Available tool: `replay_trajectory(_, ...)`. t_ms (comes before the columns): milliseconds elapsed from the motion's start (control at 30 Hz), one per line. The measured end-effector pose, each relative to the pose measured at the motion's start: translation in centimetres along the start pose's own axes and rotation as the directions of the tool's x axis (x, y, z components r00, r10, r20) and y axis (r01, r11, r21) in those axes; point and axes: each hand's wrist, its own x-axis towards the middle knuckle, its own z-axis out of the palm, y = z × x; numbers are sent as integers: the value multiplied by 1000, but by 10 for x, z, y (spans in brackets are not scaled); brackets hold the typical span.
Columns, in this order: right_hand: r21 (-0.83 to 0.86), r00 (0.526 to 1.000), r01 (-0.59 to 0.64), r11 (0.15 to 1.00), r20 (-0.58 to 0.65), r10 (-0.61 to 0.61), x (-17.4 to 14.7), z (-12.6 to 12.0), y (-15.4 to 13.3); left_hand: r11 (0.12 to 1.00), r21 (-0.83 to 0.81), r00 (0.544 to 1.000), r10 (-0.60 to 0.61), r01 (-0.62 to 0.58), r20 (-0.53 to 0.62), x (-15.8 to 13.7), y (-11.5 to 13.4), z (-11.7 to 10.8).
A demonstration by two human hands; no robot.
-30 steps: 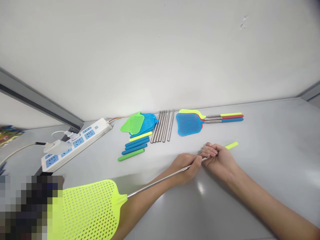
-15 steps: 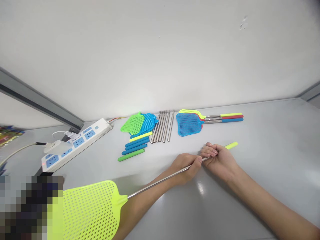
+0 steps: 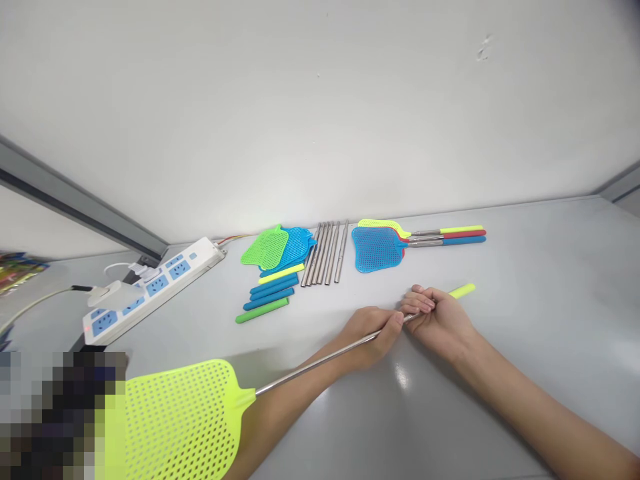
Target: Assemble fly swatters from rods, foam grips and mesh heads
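Note:
A yellow-green fly swatter (image 3: 185, 413) with a metal telescopic rod slants across the front, its perforated head at the lower left. My left hand (image 3: 373, 333) is closed around the middle of the rod, thumb on top. Just right of it, my right hand (image 3: 437, 317) is closed around the lower rod near the yellow grip, palm turned up; the grip's end sticks out beyond it. Behind my hands lie a blue fly swatter (image 3: 379, 249) and, partly under it, red and yellow ones, with their grips pointing right.
Metal rods (image 3: 324, 253) lie side by side near the wall. Left of them are green (image 3: 265, 247) and blue swatter heads (image 3: 296, 248) and several loose grips (image 3: 273, 290). A power strip (image 3: 155, 287) with plugged-in cords stands at the left. A wall (image 3: 320, 133) bounds the back.

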Motion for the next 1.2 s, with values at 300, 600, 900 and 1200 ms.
replay_trajectory(300, 23, 998, 55, 998, 1, -55, 1, 0, 5, 1000, -4, 1000, -18, 18, 12, -1, 0, 1)
replay_trajectory(600, 24, 997, 82, 996, -4, -82, 1, 0, 7, 1000, -11, 1000, 5, -5, 8, -1, 0, 0)
replay_trajectory(900, 34, 997, 74, 997, 1, -74, 0, -1, 6, 1000, 4, 1000, -6, 6, 4, -1, 1, 0)
replay_trajectory(1200, 31, 999, 41, 999, -2, -41, 1, 0, 5, 1000, 16, 1000, -12, 12, 11, 0, 0, 0)
